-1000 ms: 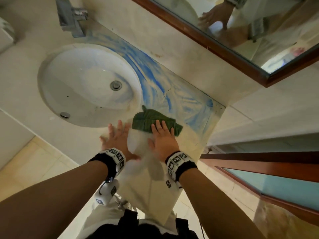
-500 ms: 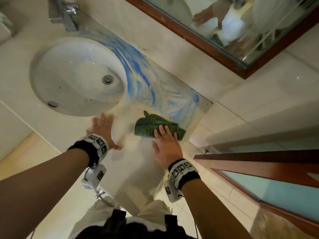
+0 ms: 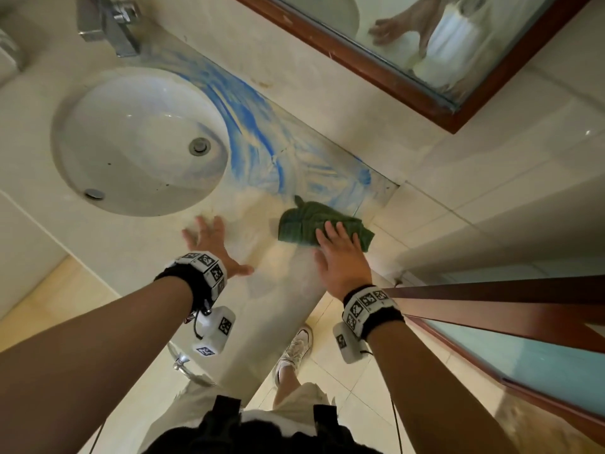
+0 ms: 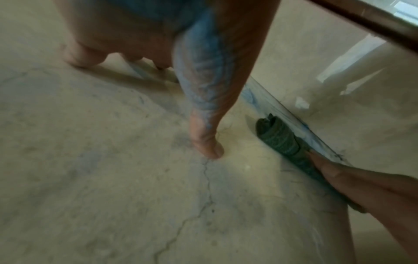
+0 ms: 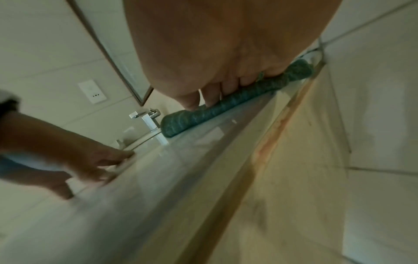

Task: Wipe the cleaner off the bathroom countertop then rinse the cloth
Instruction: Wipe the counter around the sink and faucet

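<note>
A folded green cloth (image 3: 307,224) lies on the beige countertop (image 3: 268,290), near its right end. My right hand (image 3: 340,253) presses flat on the cloth with straight fingers; the right wrist view shows the fingertips (image 5: 212,100) on top of the cloth (image 5: 203,116). Blue cleaner (image 3: 252,126) streaks the counter between the sink (image 3: 137,139) and the wall, reaching the cloth. My left hand (image 3: 209,244) rests flat on the counter by the sink rim, fingers spread. In the left wrist view its thumb (image 4: 205,139) is smeared blue, and the cloth (image 4: 278,137) lies to the right.
A chrome faucet (image 3: 111,24) stands behind the sink. A wood-framed mirror (image 3: 425,60) hangs on the tiled wall above. A wooden door frame (image 3: 507,306) is close on the right. The counter ends at the side wall (image 3: 458,204) just past the cloth.
My right hand has slid the cloth to the right, toward the counter's end. The left hand stayed flat by the sink rim as the hands drew apart.
</note>
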